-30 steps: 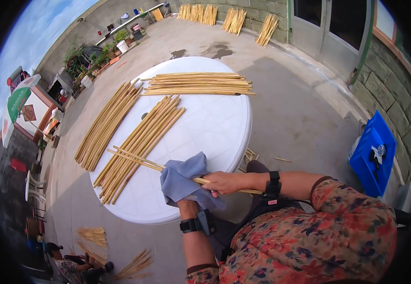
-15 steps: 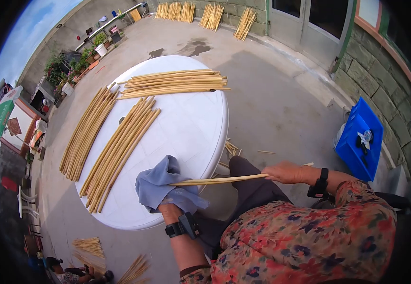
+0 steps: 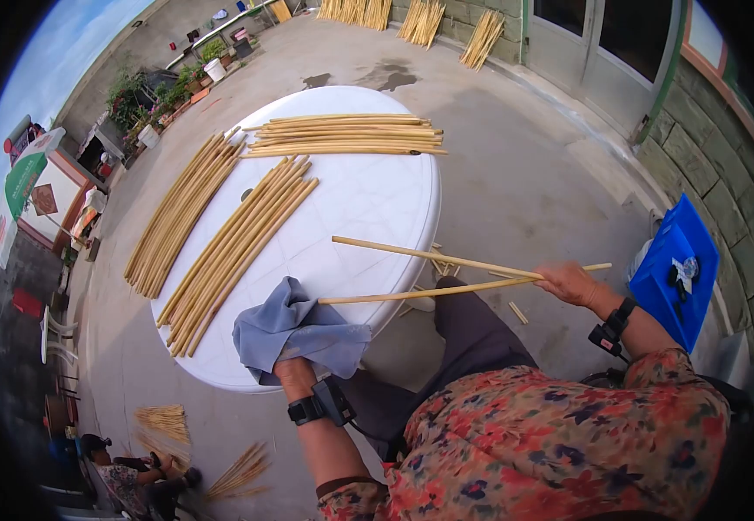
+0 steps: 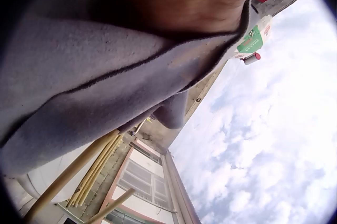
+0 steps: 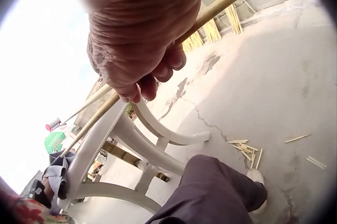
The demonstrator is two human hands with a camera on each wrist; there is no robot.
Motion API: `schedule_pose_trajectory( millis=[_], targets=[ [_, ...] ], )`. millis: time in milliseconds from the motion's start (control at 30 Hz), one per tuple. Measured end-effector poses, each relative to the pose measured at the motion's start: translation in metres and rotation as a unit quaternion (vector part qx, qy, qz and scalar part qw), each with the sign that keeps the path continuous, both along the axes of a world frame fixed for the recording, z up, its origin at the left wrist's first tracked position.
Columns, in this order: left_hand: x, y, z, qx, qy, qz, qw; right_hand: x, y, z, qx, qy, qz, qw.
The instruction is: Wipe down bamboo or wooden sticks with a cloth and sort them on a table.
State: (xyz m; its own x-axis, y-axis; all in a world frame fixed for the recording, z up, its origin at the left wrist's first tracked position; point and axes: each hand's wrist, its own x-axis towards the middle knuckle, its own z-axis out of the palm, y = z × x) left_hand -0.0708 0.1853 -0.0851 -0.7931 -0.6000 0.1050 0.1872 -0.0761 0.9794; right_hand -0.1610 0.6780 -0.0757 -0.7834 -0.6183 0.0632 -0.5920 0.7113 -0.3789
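My right hand (image 3: 568, 283) grips two thin wooden sticks (image 3: 411, 296), its fingers curled round them in the right wrist view. The sticks spread apart toward the left; the far one points over the table edge, while the near one runs to a blue-grey cloth (image 3: 286, 317). Holding that cloth is my left hand (image 3: 293, 373), its fingers hidden in the folds. In the left wrist view a stick (image 4: 73, 174) meets the lower edge of the cloth. Three groups of similar sticks (image 3: 238, 252) lie on the white round table (image 3: 351, 208).
A blue crate (image 3: 676, 269) stands to the right. Short stick pieces (image 5: 245, 149) lie on the ground by the table legs. Stick bundles (image 3: 481, 42) lean on the far wall. Another person (image 3: 134, 478) sits at lower left near more bundles.
The right hand has drawn the sticks rightward through the cloth, away from the left hand. The two sticks, close together before, now diverge, one out of the cloth.
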Motion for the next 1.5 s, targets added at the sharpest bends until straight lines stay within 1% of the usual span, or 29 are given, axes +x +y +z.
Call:
schedule_pose_trajectory(
  millis=[67,100,133,167,233,267,300,367,433,500,567,600,667,800,833,867,900,967,1067,1100,1167,1233,1300,1367,1433,1500],
  targets=[
    [0.012,-0.020,0.000,0.002,-0.013,0.045,0.999,-0.020,0.012,-0.002,-0.010,0.048,-0.103,0.993],
    [0.018,-0.028,0.000,0.001,-0.017,0.064,0.998,-0.027,0.007,0.003,-0.010,0.048,-0.103,0.993],
    [0.021,-0.035,-0.002,0.004,-0.022,0.079,0.997,-0.034,-0.003,0.013,-0.140,-0.018,-0.152,0.978],
    [0.023,-0.040,-0.004,0.009,-0.026,0.090,0.996,-0.040,-0.009,0.024,-0.264,-0.079,-0.204,0.939],
    [0.025,-0.046,-0.008,0.010,-0.033,0.104,0.994,-0.047,-0.023,0.034,-0.370,-0.165,-0.184,0.895],
    [0.024,-0.048,-0.010,0.015,-0.033,0.108,0.994,-0.052,-0.033,0.045,-0.411,-0.178,-0.171,0.878],
    [0.026,-0.048,-0.011,0.018,-0.036,0.111,0.993,-0.059,-0.058,0.050,-0.451,-0.202,-0.148,0.857],
    [0.029,-0.049,-0.015,0.022,-0.040,0.119,0.992,-0.070,-0.120,0.089,-0.550,-0.173,-0.041,0.816],
    [0.028,-0.048,-0.017,0.022,-0.043,0.119,0.992,-0.080,-0.142,0.104,-0.591,-0.179,-0.022,0.786],
    [0.030,-0.047,-0.020,0.022,-0.049,0.121,0.991,-0.095,-0.175,0.134,-0.646,-0.143,0.057,0.747],
    [0.030,-0.046,-0.022,0.025,-0.050,0.120,0.991,-0.110,-0.205,0.159,-0.672,-0.105,0.092,0.727],
    [0.030,-0.047,-0.022,0.025,-0.051,0.122,0.991,-0.117,-0.220,0.163,-0.670,-0.107,0.095,0.728],
    [0.029,-0.046,-0.025,0.028,-0.052,0.121,0.991,-0.129,-0.246,0.165,-0.694,-0.099,0.122,0.703],
    [0.031,-0.048,-0.027,0.029,-0.054,0.124,0.990,-0.141,-0.275,0.119,-0.652,-0.139,0.103,0.738],
    [0.031,-0.049,-0.027,0.029,-0.054,0.125,0.990,-0.141,-0.277,0.110,-0.651,-0.142,0.108,0.738],
    [0.031,-0.050,-0.028,0.029,-0.056,0.128,0.990,-0.140,-0.279,0.100,-0.634,-0.138,0.090,0.756],
    [0.032,-0.050,-0.029,0.030,-0.056,0.128,0.990,-0.137,-0.279,0.093,-0.617,-0.132,0.070,0.773],
    [0.032,-0.050,-0.030,0.028,-0.061,0.129,0.989,-0.133,-0.280,0.083,-0.619,-0.148,0.065,0.768],
    [0.030,-0.052,-0.031,0.030,-0.065,0.129,0.989,-0.128,-0.283,0.068,-0.556,-0.161,0.046,0.814],
    [0.030,-0.051,-0.031,0.030,-0.066,0.129,0.989,-0.127,-0.284,0.062,-0.555,-0.161,0.046,0.814],
    [0.031,-0.049,-0.032,0.032,-0.065,0.128,0.989,-0.129,-0.287,0.047,-0.512,-0.193,0.048,0.836],
    [0.030,-0.049,-0.032,0.032,-0.067,0.128,0.989,-0.125,-0.289,0.039,-0.501,-0.206,0.043,0.839],
    [0.030,-0.049,-0.031,0.031,-0.065,0.127,0.989,-0.124,-0.288,0.036,-0.408,-0.231,0.002,0.883],
    [0.029,-0.049,-0.030,0.030,-0.064,0.126,0.989,-0.126,-0.288,0.030,-0.410,-0.223,0.007,0.885],
    [0.028,-0.048,-0.030,0.030,-0.062,0.125,0.990,-0.131,-0.287,0.027,-0.412,-0.196,0.037,0.889],
    [0.028,-0.048,-0.029,0.029,-0.062,0.122,0.990,-0.127,-0.279,0.032,-0.403,-0.195,0.025,0.894]
  ],
)
